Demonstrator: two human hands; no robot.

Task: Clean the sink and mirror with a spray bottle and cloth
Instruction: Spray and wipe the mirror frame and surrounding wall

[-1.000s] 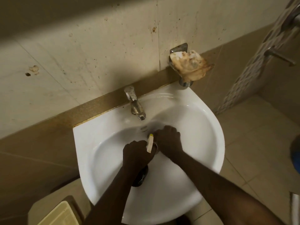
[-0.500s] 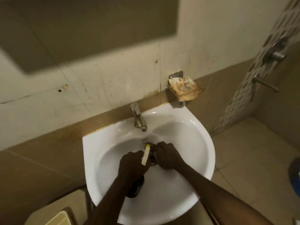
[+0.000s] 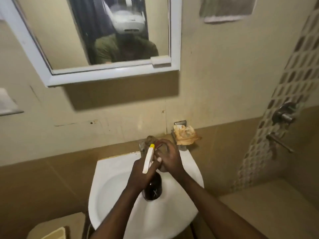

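Both hands occupied: left hand grasps spray bottle, right hand clutches cloth (bunched); aim nozzle at mirror, then wipe evenly.

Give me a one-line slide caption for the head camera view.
Over the white sink, the left hand holds a spray bottle while the right hand grips a cloth, below the mirror.

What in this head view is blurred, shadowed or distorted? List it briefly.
Head view: dim, yellowish light; the mirror casts a hard dark shadow on the wall below it; wide-angle bending tilts its frame and the tile band at right; motion blur softens the left hand, right hand and spray bottle; the sink rim is brightest.
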